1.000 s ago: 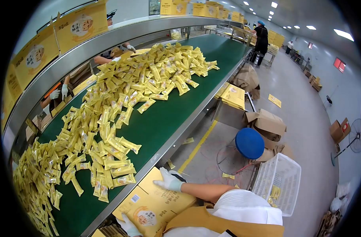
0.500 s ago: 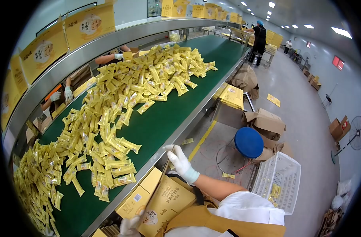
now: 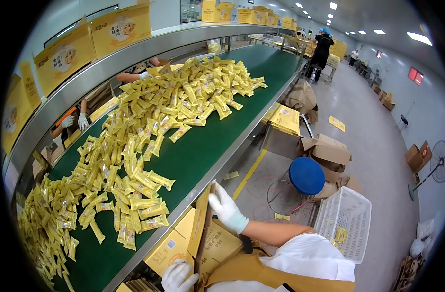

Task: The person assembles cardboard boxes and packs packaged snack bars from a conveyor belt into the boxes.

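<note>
White gloves cover both of my hands. My right hand [image 3: 226,206] is closed on the upper edge of a yellow printed carton [image 3: 199,223], which stands partly raised beside the belt. At the carton's lower end, my left hand [image 3: 179,276] has its fingers bent against it; part of the grip is hidden. More flat yellow cardboard [image 3: 170,247] with a barcode lies under and beside the carton. Many yellow wrapped packets [image 3: 144,187] are heaped on the green conveyor belt [image 3: 203,158] in front of me.
Co-workers' gloved hands [image 3: 82,122] show across the belt. A blue stool [image 3: 306,175], open brown boxes [image 3: 329,152] and a white crate [image 3: 351,221] stand on the right. A person in black [image 3: 321,54] stands farther back. Yellow boxes [image 3: 121,30] line the upper shelf.
My right hand left the flat cardboard and now holds a carton edge. That carton has been raised and is opening out. My left hand has shifted right along with it.
</note>
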